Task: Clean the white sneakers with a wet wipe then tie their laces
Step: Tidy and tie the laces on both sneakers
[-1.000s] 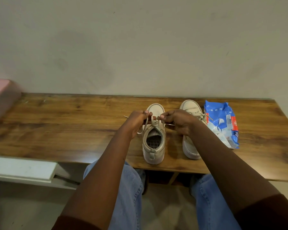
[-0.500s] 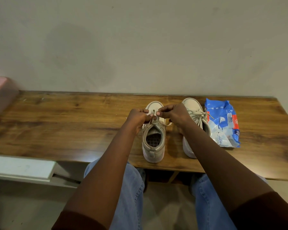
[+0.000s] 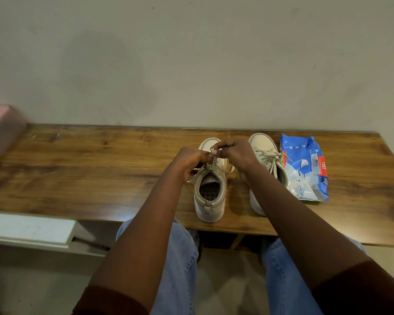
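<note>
The left hand point(image 3: 191, 160) and the right hand point(image 3: 236, 155) are held with fingertips touching. Both are curled, and each pinches a part of the lace point(image 3: 198, 174). The exact strand held by each finger cannot be made out.

The lace is drawn up from the first sneaker point(image 3: 210, 196), which stands directly below the hands with its heel toward the person. One free end hangs below the left hand, and another trails below the right wrist.

One second ago the hands were set apart and the lace was pulled sideways across the tongue. Since then the hands have been brought together above the eyelets. It is judged that the first crossing has been tightened and that the bow is now being formed. This sneaker is therefore near completion.

The second sneaker point(image 3: 263, 145) is placed just right of the right hand and is partly covered by the forearm. Its lace appears to be knotted already. The wet wipe pack point(image 3: 305, 169) lies further right, touching or just beside that sneaker. All items are carried by the desk point(image 3: 89, 173). A pink object point(image 3: 2, 130) is located far left of the left hand.
</note>
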